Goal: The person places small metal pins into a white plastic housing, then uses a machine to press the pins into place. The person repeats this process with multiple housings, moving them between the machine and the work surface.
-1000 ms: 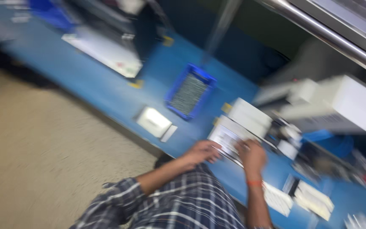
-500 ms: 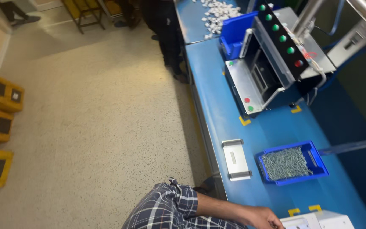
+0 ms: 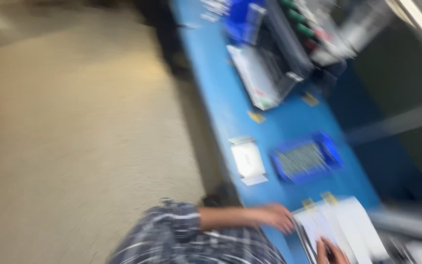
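The view is heavily blurred, so fine detail cannot be confirmed. At the near edge of the blue workbench (image 3: 230, 105) lies a white flat stack (image 3: 340, 227), apparently sheets or thin trays, just right of the near corner. The left hand (image 3: 274, 217) is laid on the stack's left edge; its fingers appear curled loosely together, but whether they are clamped on the edge cannot be told. The right hand (image 3: 330, 252) is seen only in part at the lower frame border, resting on the stack's near side; the state of its fingers cannot be told.

Farther along the bench, a blue tray (image 3: 306, 157) filled with small grey parts is set just beyond the stack, with a small white plate (image 3: 248, 160) to its left. A grey machine with coloured buttons (image 3: 289, 54) stands at the far end.

For the handling in hand, it is judged that the stack should be steadied with both hands on opposite edges, kept flat on the bench, and squared before being shifted. The blue tray stands near; contact with it should be avoided so that the parts are not spilled.
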